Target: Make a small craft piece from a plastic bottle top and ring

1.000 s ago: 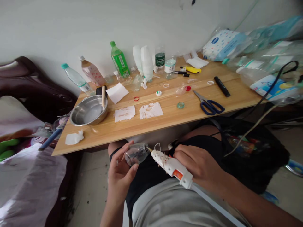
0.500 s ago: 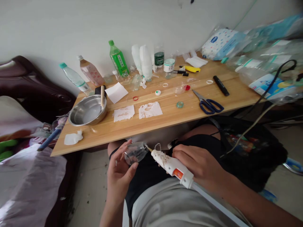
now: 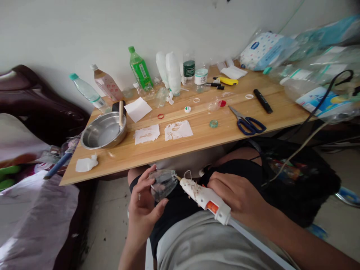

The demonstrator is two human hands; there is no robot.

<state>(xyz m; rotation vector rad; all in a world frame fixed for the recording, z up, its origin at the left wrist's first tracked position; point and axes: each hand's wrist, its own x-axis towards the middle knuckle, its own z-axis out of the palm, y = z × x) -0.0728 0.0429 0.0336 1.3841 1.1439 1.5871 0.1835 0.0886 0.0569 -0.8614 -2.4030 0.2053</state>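
Note:
Above my lap, my left hand [image 3: 146, 198] holds a cut-off clear plastic bottle piece [image 3: 163, 184] between thumb and fingers, its narrow end pointing right. My right hand [image 3: 229, 191] grips a white hot glue gun [image 3: 201, 194] with an orange window and brownish residue on its front. The gun's nozzle meets the narrow end of the bottle piece, or is very close to it. A loop of dried glue stands up near the nozzle. From the gun's rear, a long pale glue stick [image 3: 258, 242] runs toward the lower right.
The wooden table [image 3: 126, 165] has its front edge just beyond my hands. On it lie scissors [image 3: 249, 122], a black marker [image 3: 262, 101], a steel bowl [image 3: 102, 131], torn paper pieces [image 3: 178, 130] and a tape roll [image 3: 213, 123]. Bottles [image 3: 140, 69] stand along the wall. A cable [image 3: 298, 153] hangs at right.
The bottle piece has turned slightly in my left hand and shifted a little right, and the left thumb has moved right. The glue gun stays at its narrow end.

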